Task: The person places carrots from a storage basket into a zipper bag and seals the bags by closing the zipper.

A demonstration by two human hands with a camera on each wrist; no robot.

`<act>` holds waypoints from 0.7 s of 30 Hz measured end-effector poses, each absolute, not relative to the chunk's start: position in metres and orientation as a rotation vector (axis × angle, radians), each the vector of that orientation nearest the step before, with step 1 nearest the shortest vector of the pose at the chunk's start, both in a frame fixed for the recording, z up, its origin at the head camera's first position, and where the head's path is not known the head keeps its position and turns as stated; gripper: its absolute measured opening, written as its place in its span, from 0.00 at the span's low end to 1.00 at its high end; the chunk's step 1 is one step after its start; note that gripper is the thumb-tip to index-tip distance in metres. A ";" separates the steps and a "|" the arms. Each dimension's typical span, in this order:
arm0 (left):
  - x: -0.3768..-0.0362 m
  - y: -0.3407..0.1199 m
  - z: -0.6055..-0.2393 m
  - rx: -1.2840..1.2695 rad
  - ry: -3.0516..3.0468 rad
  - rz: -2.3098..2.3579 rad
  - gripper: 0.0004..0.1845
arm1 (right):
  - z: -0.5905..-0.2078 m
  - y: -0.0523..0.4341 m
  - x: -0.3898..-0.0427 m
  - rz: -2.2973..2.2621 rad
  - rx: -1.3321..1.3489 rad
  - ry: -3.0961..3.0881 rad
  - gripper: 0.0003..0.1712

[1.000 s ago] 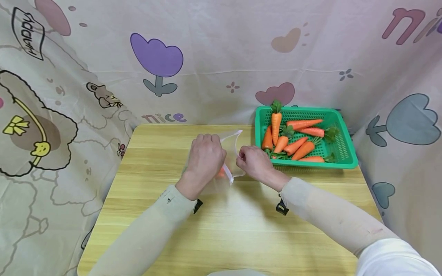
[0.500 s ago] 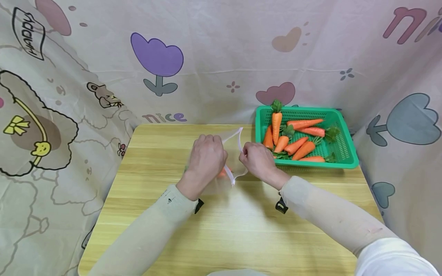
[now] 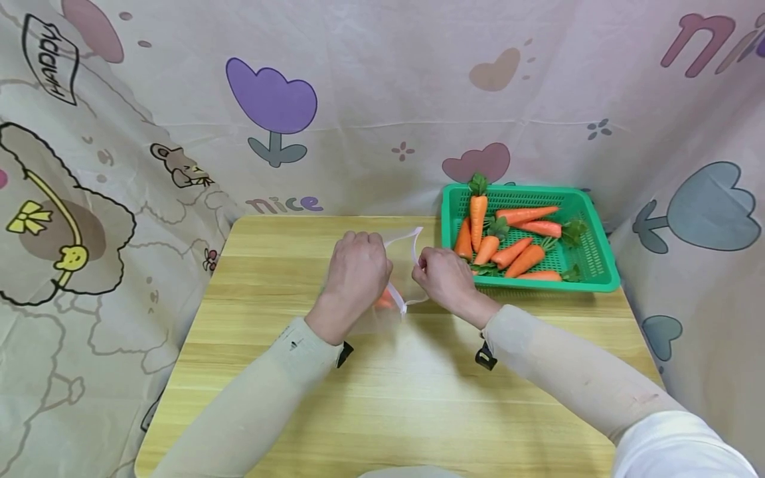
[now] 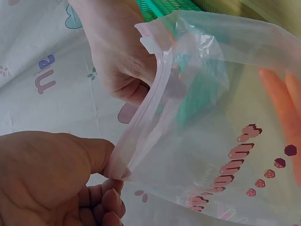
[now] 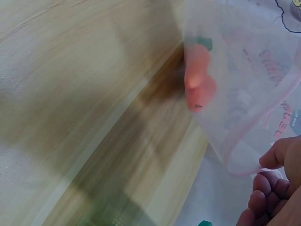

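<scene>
A clear zip bag [image 3: 402, 265] with a white zip rim and pink print is held between both hands over the wooden table [image 3: 418, 398]. My left hand [image 3: 357, 272] pinches the rim's near end; the left wrist view shows thumb and fingers [image 4: 101, 162] closed on the zip strip [image 4: 150, 99]. My right hand [image 3: 439, 273] pinches the rim's other side, and its fingers [image 5: 270, 188] sit under the bag's edge. An orange carrot [image 3: 384, 302] lies inside the bag [image 5: 235, 94], seen through the plastic as the carrot [image 5: 197, 80]. The bag's mouth gapes open.
A green plastic basket [image 3: 538, 284] with several orange carrots [image 3: 514, 249] stands at the table's back right, just beyond my right hand. Printed cloth hangs around the table on three sides. The table's front half is bare wood.
My right hand has moved slightly away from me, toward the basket, still pinching the rim. The bag's mouth has shifted a little with it. The left hand has barely moved.
</scene>
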State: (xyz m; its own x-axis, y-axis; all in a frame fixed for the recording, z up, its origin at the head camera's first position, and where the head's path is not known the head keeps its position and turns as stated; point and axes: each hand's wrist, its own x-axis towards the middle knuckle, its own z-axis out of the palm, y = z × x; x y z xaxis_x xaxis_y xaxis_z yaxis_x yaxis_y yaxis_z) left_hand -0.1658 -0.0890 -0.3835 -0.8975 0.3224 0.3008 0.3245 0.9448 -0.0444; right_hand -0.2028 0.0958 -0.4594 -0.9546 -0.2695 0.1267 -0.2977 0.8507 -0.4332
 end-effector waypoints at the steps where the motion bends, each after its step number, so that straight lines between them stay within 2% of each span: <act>1: -0.166 -0.089 -0.384 -0.476 -2.794 -0.007 0.10 | -0.460 0.096 -0.203 0.710 0.455 -2.963 0.08; 12: -0.167 -0.091 -0.386 -0.489 -2.778 0.001 0.11 | -0.457 0.106 -0.203 0.695 0.458 -2.968 0.09; 21: -0.166 -0.092 -0.389 -0.453 -2.772 -0.126 0.09 | -0.451 0.149 -0.211 0.511 0.708 -2.662 0.08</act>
State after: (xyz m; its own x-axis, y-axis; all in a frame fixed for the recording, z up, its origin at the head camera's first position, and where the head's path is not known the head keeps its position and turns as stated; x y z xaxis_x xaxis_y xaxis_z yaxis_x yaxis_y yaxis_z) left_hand -0.1657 -0.0920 -0.3887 -0.8957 0.2943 0.3332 0.3233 0.9457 0.0336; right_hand -0.2109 0.1485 -0.4513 -0.8188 -0.4057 0.4061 -0.5272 0.8113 -0.2525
